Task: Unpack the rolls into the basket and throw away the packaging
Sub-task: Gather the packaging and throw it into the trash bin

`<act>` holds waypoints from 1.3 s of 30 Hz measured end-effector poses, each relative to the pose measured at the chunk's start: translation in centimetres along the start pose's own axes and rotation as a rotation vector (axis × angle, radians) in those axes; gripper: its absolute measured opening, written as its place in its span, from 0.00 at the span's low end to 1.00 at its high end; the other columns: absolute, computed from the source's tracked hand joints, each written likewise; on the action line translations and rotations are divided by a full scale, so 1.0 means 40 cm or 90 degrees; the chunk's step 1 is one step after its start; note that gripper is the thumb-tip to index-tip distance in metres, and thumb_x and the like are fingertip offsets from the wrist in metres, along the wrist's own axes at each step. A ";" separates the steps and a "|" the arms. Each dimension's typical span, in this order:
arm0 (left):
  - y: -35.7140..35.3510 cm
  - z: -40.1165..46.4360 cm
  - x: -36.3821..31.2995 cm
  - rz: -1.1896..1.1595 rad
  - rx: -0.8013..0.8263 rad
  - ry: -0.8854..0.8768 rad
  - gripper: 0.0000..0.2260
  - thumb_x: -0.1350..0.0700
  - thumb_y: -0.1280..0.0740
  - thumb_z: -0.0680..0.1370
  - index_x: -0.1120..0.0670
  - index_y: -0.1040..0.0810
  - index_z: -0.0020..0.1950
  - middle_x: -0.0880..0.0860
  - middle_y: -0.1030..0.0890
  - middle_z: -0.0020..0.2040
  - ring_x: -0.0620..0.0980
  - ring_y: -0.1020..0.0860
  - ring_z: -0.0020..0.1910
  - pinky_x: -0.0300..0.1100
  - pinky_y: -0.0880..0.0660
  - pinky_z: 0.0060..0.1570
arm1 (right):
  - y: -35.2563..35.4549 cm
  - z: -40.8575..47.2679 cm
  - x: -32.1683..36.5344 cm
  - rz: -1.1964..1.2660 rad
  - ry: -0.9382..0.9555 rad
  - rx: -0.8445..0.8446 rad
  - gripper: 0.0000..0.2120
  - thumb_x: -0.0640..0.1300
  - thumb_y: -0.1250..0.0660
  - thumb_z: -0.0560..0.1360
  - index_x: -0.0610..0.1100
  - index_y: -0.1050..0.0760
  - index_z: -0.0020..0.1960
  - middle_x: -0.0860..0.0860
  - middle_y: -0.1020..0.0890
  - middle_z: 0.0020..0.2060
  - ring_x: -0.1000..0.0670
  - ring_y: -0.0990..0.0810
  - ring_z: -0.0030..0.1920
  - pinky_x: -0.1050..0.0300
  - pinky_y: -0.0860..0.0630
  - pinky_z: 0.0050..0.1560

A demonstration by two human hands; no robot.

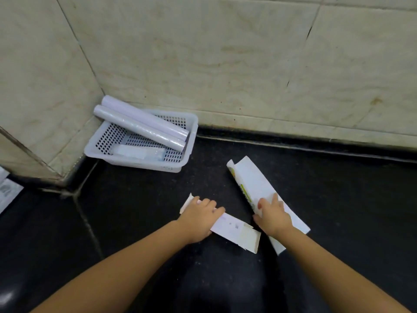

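- Two long white paper rolls already lie in the white perforated plastic basket at ten o'clock on the dark counter.
- Our left hand presses flat on one empty white cardboard box, its long axis running ten to four.
- Our right hand rests flat on the other flattened white box, running eleven to five; neither grip has closed yet.

Left hand covers the middle of one flattened carton, its print unreadable; beside it, right hand hides part of the second carton.
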State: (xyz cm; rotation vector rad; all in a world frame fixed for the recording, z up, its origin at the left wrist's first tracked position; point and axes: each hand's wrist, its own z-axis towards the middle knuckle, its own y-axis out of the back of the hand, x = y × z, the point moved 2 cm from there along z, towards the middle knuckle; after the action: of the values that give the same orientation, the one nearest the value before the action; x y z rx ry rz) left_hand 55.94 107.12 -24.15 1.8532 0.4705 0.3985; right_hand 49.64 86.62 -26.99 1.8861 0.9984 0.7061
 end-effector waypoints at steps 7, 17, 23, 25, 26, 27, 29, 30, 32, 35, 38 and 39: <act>0.073 -0.039 0.052 -0.369 -0.017 0.149 0.28 0.45 0.35 0.75 0.49 0.39 0.71 0.53 0.30 0.67 0.53 0.30 0.65 0.49 0.32 0.63 | 0.118 -0.031 -0.006 0.275 0.023 -0.142 0.13 0.41 0.44 0.78 0.38 0.24 0.55 0.38 0.18 0.53 0.39 0.20 0.53 0.53 0.26 0.47; 0.211 -0.073 -0.004 -1.062 -0.205 0.119 0.16 0.54 0.36 0.79 0.51 0.28 0.66 0.51 0.20 0.59 0.45 0.20 0.54 0.40 0.23 0.52 | 0.215 -0.207 0.110 1.167 0.231 0.104 0.12 0.38 0.41 0.78 0.40 0.27 0.61 0.43 0.15 0.45 0.47 0.16 0.43 0.53 0.19 0.44; 0.195 -0.088 -0.132 -1.122 -0.051 0.031 0.12 0.51 0.38 0.79 0.46 0.25 0.62 0.49 0.17 0.56 0.48 0.18 0.55 0.49 0.22 0.56 | 0.162 -0.334 0.068 0.920 0.208 -0.086 0.24 0.41 0.30 0.73 0.43 0.33 0.67 0.43 0.19 0.59 0.46 0.19 0.57 0.47 0.21 0.58; 0.196 -0.076 -0.186 -1.098 -0.041 0.014 0.11 0.52 0.38 0.79 0.49 0.24 0.61 0.49 0.17 0.54 0.47 0.18 0.52 0.43 0.21 0.50 | 0.145 -0.370 0.014 0.909 0.156 -0.149 0.24 0.41 0.29 0.73 0.45 0.32 0.66 0.45 0.19 0.58 0.47 0.18 0.56 0.48 0.20 0.57; 0.198 -0.068 -0.218 -1.067 -0.034 0.014 0.11 0.52 0.37 0.79 0.51 0.23 0.60 0.49 0.16 0.53 0.45 0.18 0.50 0.40 0.21 0.46 | 0.135 -0.389 -0.023 0.894 0.120 -0.179 0.24 0.42 0.28 0.72 0.46 0.33 0.65 0.46 0.20 0.58 0.48 0.18 0.56 0.47 0.20 0.57; 0.200 -0.059 -0.253 -1.024 -0.031 0.015 0.11 0.53 0.37 0.79 0.53 0.22 0.59 0.49 0.16 0.51 0.44 0.18 0.48 0.38 0.22 0.44 | 0.126 -0.409 -0.064 0.868 0.077 -0.211 0.25 0.44 0.27 0.71 0.46 0.33 0.64 0.47 0.20 0.58 0.49 0.18 0.55 0.49 0.20 0.55; 0.202 -0.033 -0.330 -0.914 -0.031 -0.004 0.10 0.53 0.36 0.78 0.55 0.20 0.54 0.49 0.17 0.46 0.44 0.21 0.43 0.39 0.24 0.43 | 0.110 -0.462 -0.157 0.797 -0.020 -0.285 0.27 0.49 0.25 0.68 0.48 0.34 0.62 0.53 0.21 0.55 0.52 0.20 0.53 0.55 0.21 0.51; 0.205 -0.018 -0.373 -0.854 -0.031 -0.027 0.08 0.54 0.35 0.77 0.56 0.20 0.51 0.48 0.18 0.43 0.44 0.22 0.41 0.40 0.26 0.43 | 0.102 -0.495 -0.210 0.756 -0.063 -0.319 0.29 0.52 0.25 0.67 0.50 0.35 0.62 0.55 0.23 0.53 0.53 0.21 0.52 0.57 0.23 0.49; 0.214 0.008 -0.473 -0.748 -0.029 -0.090 0.06 0.55 0.35 0.76 0.52 0.20 0.49 0.45 0.20 0.41 0.43 0.24 0.41 0.39 0.28 0.44 | 0.080 -0.571 -0.324 0.665 -0.141 -0.368 0.32 0.55 0.25 0.66 0.50 0.37 0.63 0.56 0.25 0.51 0.52 0.23 0.51 0.57 0.26 0.46; 0.222 0.037 -0.666 -0.588 -0.010 -0.220 0.07 0.53 0.37 0.77 0.51 0.20 0.49 0.47 0.19 0.45 0.45 0.23 0.45 0.38 0.29 0.46 | 0.013 -0.716 -0.507 0.515 -0.265 -0.424 0.31 0.56 0.28 0.67 0.48 0.37 0.65 0.52 0.25 0.54 0.47 0.23 0.51 0.50 0.24 0.47; 0.211 0.045 -0.906 -0.362 -0.004 -0.361 0.10 0.51 0.40 0.78 0.53 0.22 0.51 0.52 0.20 0.50 0.51 0.23 0.50 0.45 0.25 0.50 | -0.110 -0.889 -0.675 0.419 -0.420 -0.429 0.30 0.54 0.30 0.69 0.47 0.37 0.66 0.44 0.24 0.56 0.40 0.24 0.54 0.45 0.24 0.51; 0.202 0.042 -0.992 -0.272 -0.014 -0.408 0.12 0.50 0.41 0.78 0.53 0.23 0.54 0.54 0.22 0.53 0.54 0.24 0.52 0.48 0.26 0.52 | -0.161 -0.950 -0.726 0.398 -0.475 -0.427 0.30 0.54 0.31 0.70 0.47 0.37 0.67 0.43 0.24 0.57 0.39 0.25 0.55 0.46 0.25 0.51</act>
State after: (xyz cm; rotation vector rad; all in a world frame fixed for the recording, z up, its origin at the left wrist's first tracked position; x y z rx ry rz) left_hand 23.52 83.43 -18.69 1.6832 0.3948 -0.4669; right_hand 2.82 80.12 -17.37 1.6082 -0.2995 0.5063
